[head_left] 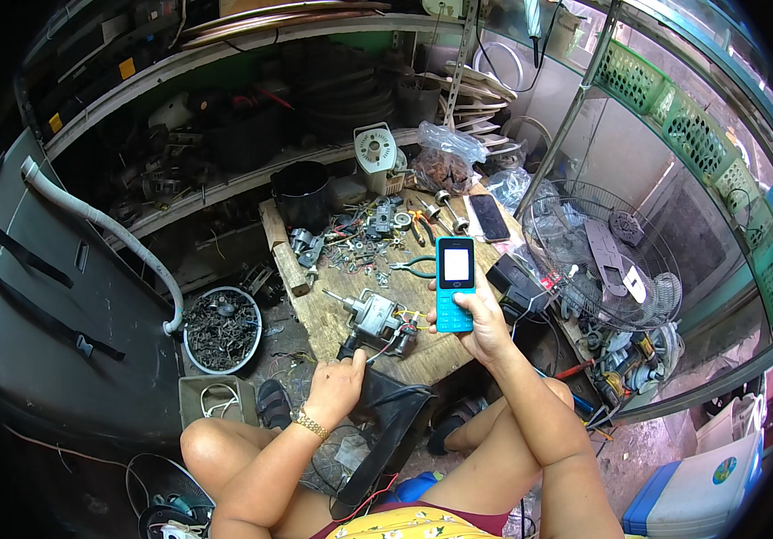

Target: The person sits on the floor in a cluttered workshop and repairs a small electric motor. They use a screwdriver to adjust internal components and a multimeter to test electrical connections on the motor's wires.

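Note:
My right hand (pixel 485 325) is closed round a teal keypad phone (pixel 455 310) with a lit screen, its thumb over the keys. My left hand (pixel 336 392), with a gold-coloured watch band at the wrist, is curled at the table's front edge. A short black piece (pixel 348 347) sticks up at its fingertips; what the fingers enclose is hidden. Just beyond lies a grey electric motor (pixel 374 314) with a shaft and yellow and red wires. Behind the phone are green-handled pliers (pixel 414 267). Black cloth (pixel 393 409) hangs between my knees.
Screws and small parts (pixel 355 235) litter the wooden table (pixel 328 314). A dark smartphone (pixel 490 218) lies at its far right, near orange-handled pliers (pixel 423 228). A fan guard (pixel 606 242) stands right. A basin of dark scraps (pixel 222 330) sits left on the floor.

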The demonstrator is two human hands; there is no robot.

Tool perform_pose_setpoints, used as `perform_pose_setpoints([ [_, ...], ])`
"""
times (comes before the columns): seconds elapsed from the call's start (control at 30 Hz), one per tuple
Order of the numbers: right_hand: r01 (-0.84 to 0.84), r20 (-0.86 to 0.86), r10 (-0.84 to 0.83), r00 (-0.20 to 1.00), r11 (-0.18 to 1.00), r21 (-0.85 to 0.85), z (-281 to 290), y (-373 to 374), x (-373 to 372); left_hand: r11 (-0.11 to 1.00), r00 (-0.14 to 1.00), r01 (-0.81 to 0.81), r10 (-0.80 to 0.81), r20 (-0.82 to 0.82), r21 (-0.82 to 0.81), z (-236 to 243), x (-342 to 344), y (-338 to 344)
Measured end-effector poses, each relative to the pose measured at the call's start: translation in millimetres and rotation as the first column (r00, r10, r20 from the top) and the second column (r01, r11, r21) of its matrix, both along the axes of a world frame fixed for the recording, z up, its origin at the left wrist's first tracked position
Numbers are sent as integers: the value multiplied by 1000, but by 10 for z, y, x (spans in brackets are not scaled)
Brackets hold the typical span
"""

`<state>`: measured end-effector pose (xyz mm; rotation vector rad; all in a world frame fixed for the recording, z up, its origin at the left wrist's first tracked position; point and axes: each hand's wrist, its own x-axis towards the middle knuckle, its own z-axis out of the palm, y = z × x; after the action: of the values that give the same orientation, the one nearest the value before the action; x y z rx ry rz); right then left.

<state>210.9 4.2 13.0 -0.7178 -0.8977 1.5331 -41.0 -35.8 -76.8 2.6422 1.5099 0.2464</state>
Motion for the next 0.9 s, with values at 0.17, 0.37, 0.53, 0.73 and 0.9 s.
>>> perform_pose_setpoints([
  [0.17,3,3,-3,1000,1000,-2,7,-1,-10,1000,1000,2,-2,9,0,-14,-5,3],
  [0.37,7,19,-7,1000,1000,-2,7,-4,-14,1000,1000,2,-2,10,15,-7,-2,-3],
  [0.53,22,-5,-22,1000,1000,-10,-1,4,-1,1000,1000,-2,1,7,14,-9,-5,-1],
  [0.73,17,-13,-17,1000,1000,-15,3,4,12,1000,1000,-7,7,10,0,16,6,-6],
  [0.9,17,-3,-17,1000,1000,-15,8,1,11,1000,1000,-3,2,15,6,7,2,-5],
])
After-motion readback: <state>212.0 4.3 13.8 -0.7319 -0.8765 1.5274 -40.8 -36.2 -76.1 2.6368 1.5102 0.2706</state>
